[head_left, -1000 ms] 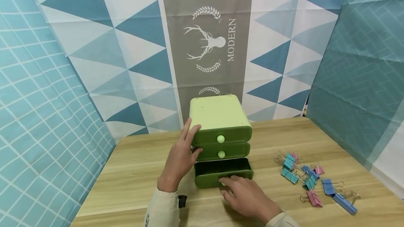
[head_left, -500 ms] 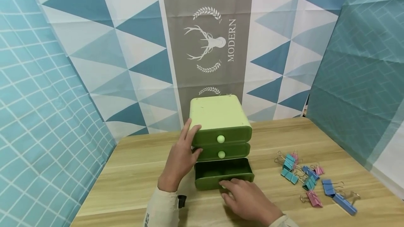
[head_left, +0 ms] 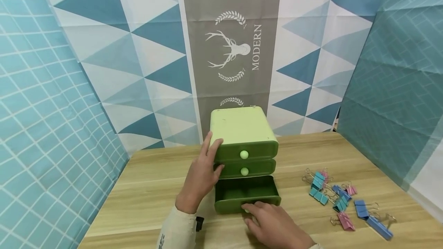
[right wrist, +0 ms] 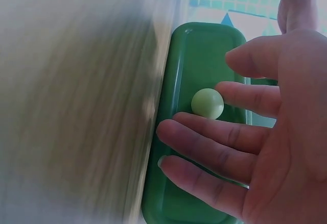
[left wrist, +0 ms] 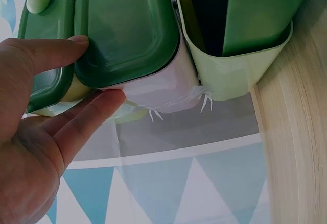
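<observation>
Soft, even light fills the head view, seemingly from above: the light-green top of the cabinet (head_left: 242, 124) looks palest, while the bottom drawer (head_left: 228, 206) is darkest inside. Faint, soft-edged shadows lie on the near part of the table (head_left: 145, 203). Wide-angle stretch makes the tiled cloth (head_left: 45, 99) at the left lean outward, and the binder clips (head_left: 340, 204) at the right appear slightly soft. The left wrist view is dimmer, its colours muted. The right wrist view is hazy and bluish; the table smears into streaks, while the knob (right wrist: 207, 104) stays fairly clear.
</observation>
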`<state>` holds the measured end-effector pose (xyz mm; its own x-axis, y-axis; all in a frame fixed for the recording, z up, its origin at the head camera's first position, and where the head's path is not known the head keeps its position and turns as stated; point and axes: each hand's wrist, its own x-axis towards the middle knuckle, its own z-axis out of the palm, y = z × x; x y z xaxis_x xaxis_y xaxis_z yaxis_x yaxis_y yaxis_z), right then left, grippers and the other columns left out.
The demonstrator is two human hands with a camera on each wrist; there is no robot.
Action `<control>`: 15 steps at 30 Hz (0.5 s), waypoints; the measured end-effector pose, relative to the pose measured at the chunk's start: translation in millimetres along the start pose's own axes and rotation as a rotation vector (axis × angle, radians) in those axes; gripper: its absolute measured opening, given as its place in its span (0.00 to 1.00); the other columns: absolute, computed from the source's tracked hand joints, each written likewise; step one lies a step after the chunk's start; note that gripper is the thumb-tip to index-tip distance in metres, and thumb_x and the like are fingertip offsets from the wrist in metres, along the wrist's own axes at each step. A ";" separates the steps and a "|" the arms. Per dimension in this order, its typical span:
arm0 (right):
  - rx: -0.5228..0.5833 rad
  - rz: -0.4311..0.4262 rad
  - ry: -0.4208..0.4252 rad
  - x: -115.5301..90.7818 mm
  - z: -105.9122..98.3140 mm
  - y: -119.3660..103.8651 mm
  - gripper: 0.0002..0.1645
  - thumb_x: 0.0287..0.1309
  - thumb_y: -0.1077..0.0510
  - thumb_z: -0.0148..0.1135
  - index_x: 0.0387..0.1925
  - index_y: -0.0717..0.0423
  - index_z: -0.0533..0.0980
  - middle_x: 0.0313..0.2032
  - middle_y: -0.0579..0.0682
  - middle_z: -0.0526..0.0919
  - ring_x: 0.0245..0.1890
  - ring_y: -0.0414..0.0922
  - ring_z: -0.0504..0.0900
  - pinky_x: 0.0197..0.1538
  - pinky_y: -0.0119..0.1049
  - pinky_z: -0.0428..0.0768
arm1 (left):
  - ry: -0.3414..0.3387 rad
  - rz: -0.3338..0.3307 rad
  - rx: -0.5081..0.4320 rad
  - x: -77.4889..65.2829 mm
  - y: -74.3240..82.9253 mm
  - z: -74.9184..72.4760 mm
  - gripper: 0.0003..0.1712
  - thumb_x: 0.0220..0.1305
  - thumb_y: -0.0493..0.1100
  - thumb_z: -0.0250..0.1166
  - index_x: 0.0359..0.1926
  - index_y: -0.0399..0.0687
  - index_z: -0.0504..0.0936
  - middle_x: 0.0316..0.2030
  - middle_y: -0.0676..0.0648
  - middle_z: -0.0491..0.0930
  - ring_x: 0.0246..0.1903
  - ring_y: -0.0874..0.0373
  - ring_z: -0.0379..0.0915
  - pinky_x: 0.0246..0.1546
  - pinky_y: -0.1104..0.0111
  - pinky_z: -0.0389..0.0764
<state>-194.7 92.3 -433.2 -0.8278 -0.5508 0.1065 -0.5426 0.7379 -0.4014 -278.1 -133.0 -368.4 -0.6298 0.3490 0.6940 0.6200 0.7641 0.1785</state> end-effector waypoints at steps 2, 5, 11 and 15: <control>0.001 -0.001 -0.001 -1.5 0.3 0.4 0.23 0.64 0.41 0.50 0.55 0.47 0.75 0.38 0.35 0.78 0.31 0.30 0.72 0.30 0.34 0.73 | 0.001 0.001 0.002 -0.3 1.0 0.9 0.51 0.49 0.39 0.73 0.70 0.58 0.53 0.71 0.45 0.43 0.11 0.67 0.57 0.18 0.75 0.68; 0.009 0.008 -0.012 -3.8 0.6 0.7 0.23 0.64 0.41 0.50 0.55 0.46 0.75 0.37 0.35 0.77 0.29 0.29 0.71 0.29 0.33 0.72 | 0.001 0.004 0.003 -0.3 1.7 1.5 0.51 0.50 0.39 0.72 0.70 0.58 0.53 0.71 0.45 0.43 0.11 0.67 0.57 0.17 0.75 0.67; 0.034 0.024 -0.035 -5.9 0.9 0.7 0.24 0.64 0.40 0.51 0.56 0.44 0.74 0.36 0.34 0.77 0.28 0.29 0.70 0.28 0.33 0.71 | -0.005 -0.003 0.004 -0.8 1.0 1.8 0.51 0.50 0.40 0.72 0.70 0.59 0.52 0.71 0.45 0.43 0.10 0.67 0.55 0.16 0.75 0.65; 0.034 0.020 -0.042 -5.6 1.1 0.5 0.23 0.63 0.40 0.51 0.56 0.42 0.74 0.35 0.33 0.76 0.27 0.28 0.71 0.27 0.33 0.72 | -0.010 -0.017 0.001 -1.7 -0.3 1.7 0.51 0.50 0.41 0.72 0.70 0.60 0.52 0.71 0.46 0.43 0.08 0.67 0.53 0.14 0.75 0.64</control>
<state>-190.2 95.3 -435.0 -0.8311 -0.5530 0.0600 -0.5207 0.7355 -0.4334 -278.0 -132.9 -370.8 -0.6451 0.3416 0.6835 0.6088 0.7703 0.1896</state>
